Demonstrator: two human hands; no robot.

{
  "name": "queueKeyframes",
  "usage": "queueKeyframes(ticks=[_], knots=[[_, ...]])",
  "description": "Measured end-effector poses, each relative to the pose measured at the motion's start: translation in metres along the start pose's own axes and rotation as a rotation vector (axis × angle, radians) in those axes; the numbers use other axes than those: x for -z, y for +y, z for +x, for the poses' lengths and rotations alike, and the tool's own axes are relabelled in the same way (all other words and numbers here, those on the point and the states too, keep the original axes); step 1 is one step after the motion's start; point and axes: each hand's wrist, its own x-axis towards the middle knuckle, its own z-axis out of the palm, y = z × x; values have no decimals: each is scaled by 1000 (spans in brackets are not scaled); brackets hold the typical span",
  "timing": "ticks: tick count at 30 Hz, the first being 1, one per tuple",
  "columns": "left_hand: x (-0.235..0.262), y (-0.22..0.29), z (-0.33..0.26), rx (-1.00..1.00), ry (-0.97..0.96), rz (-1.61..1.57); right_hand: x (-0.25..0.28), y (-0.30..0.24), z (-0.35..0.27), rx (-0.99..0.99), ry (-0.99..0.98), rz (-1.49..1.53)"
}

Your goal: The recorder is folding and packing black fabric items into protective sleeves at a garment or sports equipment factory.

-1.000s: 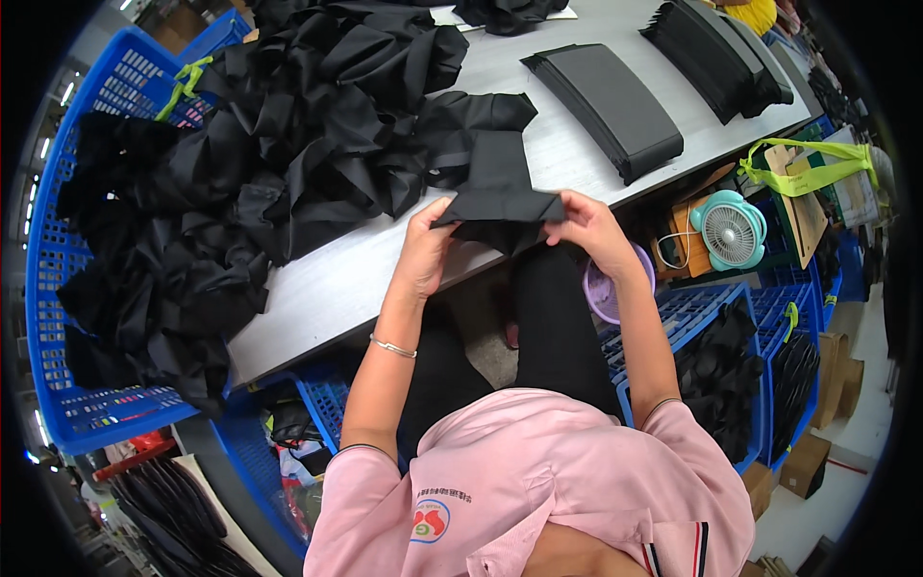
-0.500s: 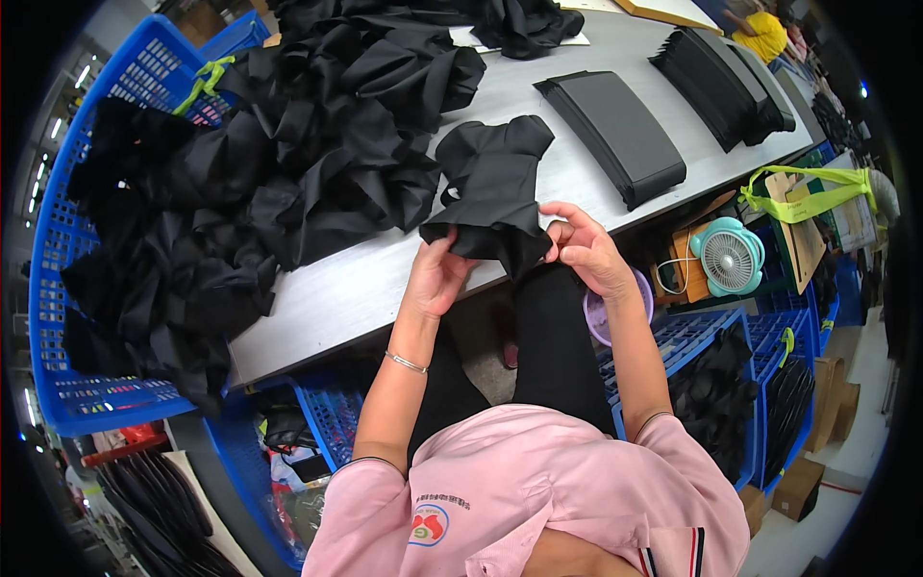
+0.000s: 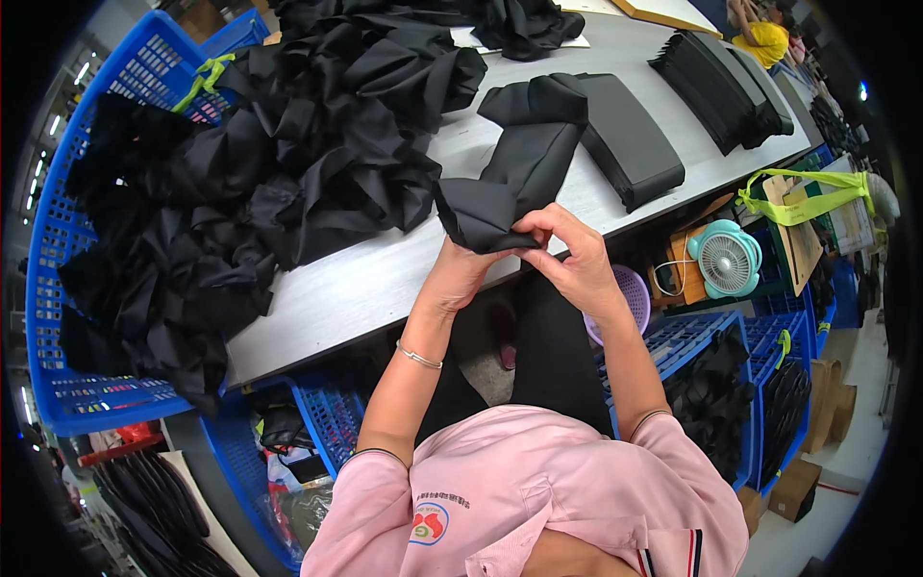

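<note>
A black fabric piece (image 3: 529,159) stretches from my hands across the table, its far end touching the near stack of flat black pieces. My left hand (image 3: 464,272) grips its near edge from below, the fingers partly hidden by the cloth. Thumb and fingertips of my right hand (image 3: 574,255) pinch the near right corner, close beside the left hand. To the left lies a large heap of crumpled black fabric pieces (image 3: 336,192). On the right of the table rest the near stack of flat black pieces (image 3: 630,135) and a farther stack (image 3: 721,91).
The grey table (image 3: 327,303) runs diagonally in front of me. A blue crate (image 3: 58,317) borders the heap at left. Below right are a lilac basket (image 3: 630,298), a small teal fan (image 3: 728,258) and blue crates (image 3: 692,337). A person in yellow (image 3: 766,43) is far right.
The fabric piece has straightened and swung right, toward the near stack. My left hand has moved right, and my right hand has come in closer to it at the near edge.
</note>
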Motion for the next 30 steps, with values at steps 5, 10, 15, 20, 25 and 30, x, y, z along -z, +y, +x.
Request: queueKeyframes(ticks=[5,10,15,20,25,30], knots=[[22,-21,-7,-30,269,273,21,36,-4,-235,503,-248],[6,-32,-28,-12,381,475,8,77,-46,-287,404,-112],[-2,4,-48,69,172,1125,10,72,-70,-309,353,192],[-9,49,-25,-366,239,979,14,66,-75,-228,205,-41],[-20,10,36,-268,-271,1283,-4,66,-71,-151,121,-86],[-1,-40,61,-75,-375,1568,-10,68,-103,-515,18,423]])
